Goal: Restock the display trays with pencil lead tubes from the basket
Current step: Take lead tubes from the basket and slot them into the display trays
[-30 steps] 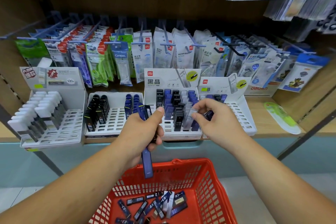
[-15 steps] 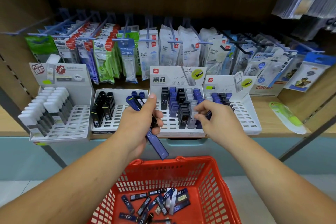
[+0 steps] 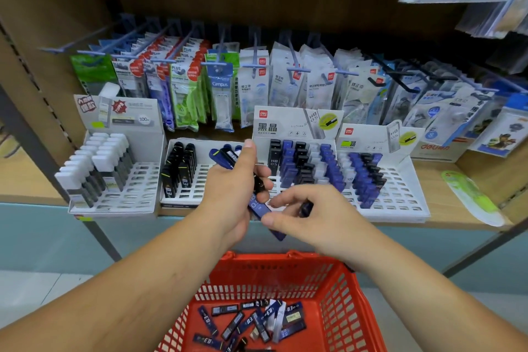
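Held in the left grip (image 3: 228, 197), whose fingers and thumb are curled round it, is a bundle of lead tubes (image 3: 227, 156), mostly blue with 1 black tube among them. Its upper ends are pointed toward the trays and its lower ends are angled down to the right. The right grip (image 3: 320, 220) is placed just beside those lower ends. Its thumb and forefinger are bent toward a blue tube of the bundle, though contact cannot be told, and a dark tube (image 3: 307, 208) is tucked under its other curled fingers. Both grips are held before the shelf edge. Below them a red basket (image 3: 345, 283) is seen, with loose lead tubes (image 3: 257, 320) scattered flat on its floor. On the wooden shelf (image 3: 448, 206) 4 white slotted display trays are set side by side. The 1st tray (image 3: 143, 194) is stocked with white-capped tubes and the 2nd tray (image 3: 200, 183) with black tubes at its left. The 3rd tray (image 3: 288, 126) is stocked with rows of black, blue and clear tubes, and the 4th tray (image 3: 400, 194) with blue and black tubes toward its left. Behind the trays, hanging packs (image 3: 257, 86) are hung on hooks. At the far right a green-and-white packet (image 3: 471, 200) is laid flat on the shelf.
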`<move>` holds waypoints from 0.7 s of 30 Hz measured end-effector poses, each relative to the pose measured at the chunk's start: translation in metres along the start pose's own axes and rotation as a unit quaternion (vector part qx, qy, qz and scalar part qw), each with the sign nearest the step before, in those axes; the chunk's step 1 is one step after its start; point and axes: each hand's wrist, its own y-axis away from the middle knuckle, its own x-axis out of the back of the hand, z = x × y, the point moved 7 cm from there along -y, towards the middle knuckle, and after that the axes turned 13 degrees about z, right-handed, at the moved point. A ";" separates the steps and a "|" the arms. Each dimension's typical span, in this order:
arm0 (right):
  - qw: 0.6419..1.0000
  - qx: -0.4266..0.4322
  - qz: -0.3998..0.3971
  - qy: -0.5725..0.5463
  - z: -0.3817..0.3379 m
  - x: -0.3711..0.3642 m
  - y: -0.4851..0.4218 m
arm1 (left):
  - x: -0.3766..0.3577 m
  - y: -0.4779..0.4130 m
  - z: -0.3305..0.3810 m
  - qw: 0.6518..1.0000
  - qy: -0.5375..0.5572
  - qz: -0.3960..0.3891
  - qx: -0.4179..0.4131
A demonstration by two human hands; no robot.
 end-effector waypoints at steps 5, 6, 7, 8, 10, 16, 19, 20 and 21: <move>0.992 -0.094 -0.045 -0.065 0.008 -0.007 0.003 | 0.002 -0.001 0.001 1.000 -0.008 0.016 0.009; 0.992 -0.102 -0.042 -0.059 0.009 -0.005 0.002 | 0.005 -0.004 0.004 0.999 -0.021 0.029 0.004; 0.992 -0.109 -0.033 -0.055 0.012 -0.002 0.002 | 0.009 -0.008 0.006 0.998 -0.041 0.041 -0.009; 0.991 -0.116 -0.016 -0.057 0.015 0.001 0.001 | 0.013 -0.012 0.010 0.996 -0.065 0.049 -0.028; 0.989 -0.129 0.025 -0.068 0.022 0.008 -0.002 | 0.017 -0.018 0.015 0.987 -0.123 0.048 -0.091; 0.973 -0.169 0.089 -0.132 0.039 0.020 -0.010 | -0.001 -0.005 0.003 0.951 -0.265 -0.103 -0.121; 0.972 -0.162 0.083 -0.151 0.041 0.017 -0.014 | -0.001 -0.003 0.005 0.957 -0.242 -0.102 -0.121; 0.971 -0.157 0.084 -0.156 0.042 0.017 -0.016 | -0.001 -0.005 0.007 0.959 -0.237 -0.092 -0.126; 0.971 -0.153 0.095 -0.158 0.044 0.019 -0.017 | 0.000 -0.008 0.010 0.959 -0.236 -0.081 -0.136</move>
